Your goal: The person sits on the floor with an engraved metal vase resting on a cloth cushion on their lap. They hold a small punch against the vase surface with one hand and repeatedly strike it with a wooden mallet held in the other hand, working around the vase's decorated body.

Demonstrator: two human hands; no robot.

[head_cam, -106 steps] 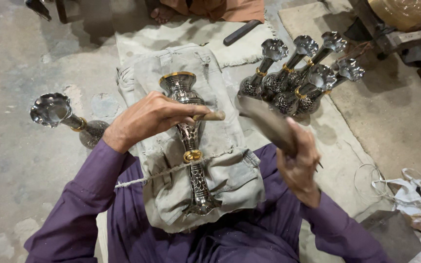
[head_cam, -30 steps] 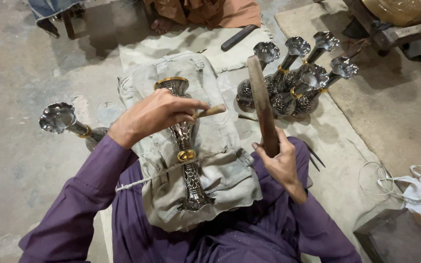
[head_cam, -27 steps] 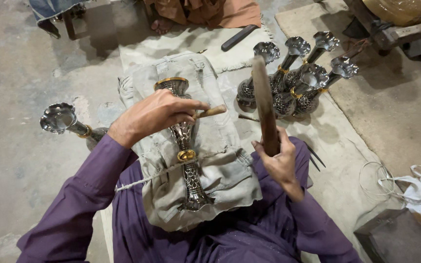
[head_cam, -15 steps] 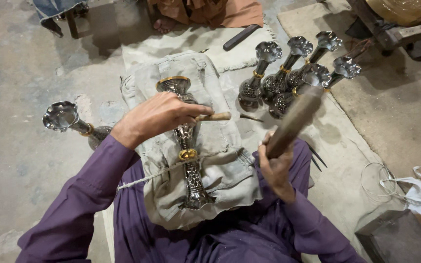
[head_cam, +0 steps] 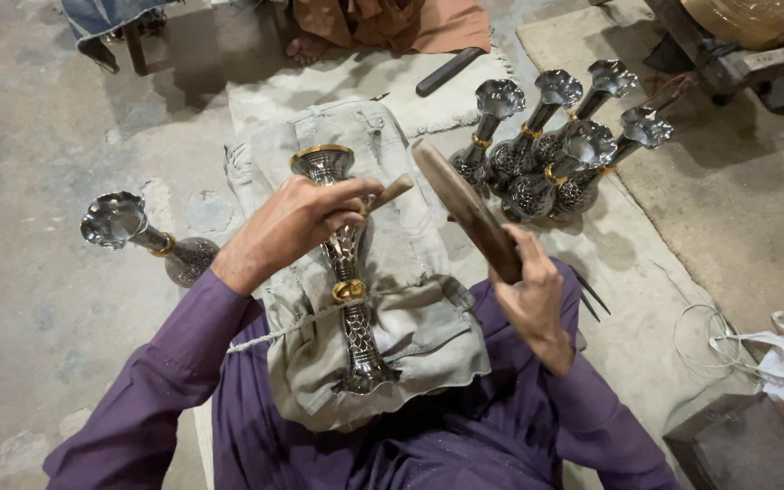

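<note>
Metal vase [head_cam: 348, 299] lies lengthwise on grey cloth pad [head_cam: 410, 327] over lap. Left hand [head_cam: 292, 227] rests on vase neck, grip pinching small wooden-handled tool [head_cam: 390, 191]. Right hand [head_cam: 530, 295] grip closed round raised wooden mallet [head_cam: 465, 209]. Beyond: cluster of finished vases [head_cam: 555, 136] on floor mat [head_cam: 628, 272]; single vase [head_cam: 142, 238] left.

Vase [head_cam: 348, 272] lies on cloth [head_cam: 410, 318], vase cluster [head_cam: 555, 136] to its right.
</note>
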